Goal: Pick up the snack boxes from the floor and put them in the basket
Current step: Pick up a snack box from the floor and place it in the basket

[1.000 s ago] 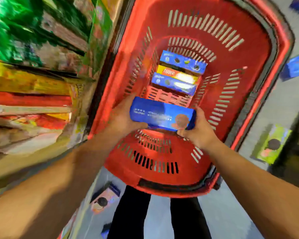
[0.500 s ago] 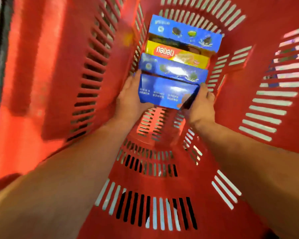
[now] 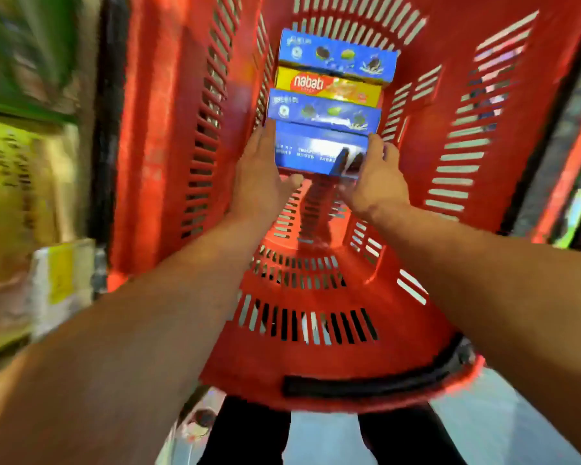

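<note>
Deep inside the red basket, a dark blue snack box was flanked by both hands. It was touched along its left end by the straight, released fingers of the left hand, while the right hand was spread loosely at its right end. Three more boxes were lined up just beyond it: blue, yellow, blue.

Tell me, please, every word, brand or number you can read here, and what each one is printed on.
"nabati": yellow box in the red basket.
Far blue box: small top-left print, too blurred to read.
Middle blue box: top-left print, unreadable.
Nearest blue box: white lines of small text, too blurred.
Shelf packages at left: dark print, smeared, unreadable.
</note>
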Tool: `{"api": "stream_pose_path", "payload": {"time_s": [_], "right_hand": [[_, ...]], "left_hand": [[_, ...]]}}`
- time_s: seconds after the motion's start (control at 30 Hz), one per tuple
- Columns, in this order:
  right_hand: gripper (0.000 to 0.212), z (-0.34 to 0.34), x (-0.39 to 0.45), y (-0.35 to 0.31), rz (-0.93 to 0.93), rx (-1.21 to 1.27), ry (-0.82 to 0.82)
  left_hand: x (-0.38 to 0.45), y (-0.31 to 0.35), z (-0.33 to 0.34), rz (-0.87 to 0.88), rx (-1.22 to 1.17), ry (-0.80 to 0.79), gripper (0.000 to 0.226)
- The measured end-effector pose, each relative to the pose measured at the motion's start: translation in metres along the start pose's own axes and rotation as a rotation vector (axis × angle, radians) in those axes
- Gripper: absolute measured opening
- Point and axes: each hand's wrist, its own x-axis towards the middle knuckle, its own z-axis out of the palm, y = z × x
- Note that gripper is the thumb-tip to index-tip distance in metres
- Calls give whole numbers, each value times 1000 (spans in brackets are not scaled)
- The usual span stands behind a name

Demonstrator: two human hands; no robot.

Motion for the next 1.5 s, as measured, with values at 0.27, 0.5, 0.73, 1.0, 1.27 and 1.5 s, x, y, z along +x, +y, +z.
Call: {"api": "stream_pose_path", "payload": {"time_s": [0.27,0.5,0.73,1.0,1.27,1.5], "right_hand": [[90,-154,-188,-65,-166,12,-38],[88,-265,-339,-60,-160,-52,89],[85,-306,-422,-17,-86,-13,270],[87,-334,-477,79,-87,23,389],[87,-371,-525,197,-96,1,394],[77,-395,-504,255,-89,-7,335]], "left_hand": [[-117,131,-177,183,157,-183,85],[-222,243,-282,313,200,-174,84],[-299,317,-311,442,204,-176,82],[-365,386,-269,540,268,-108,72],[-433,454,-183,486,195,-56,75],[-443,485,-124,384,130,-90,78]]}}
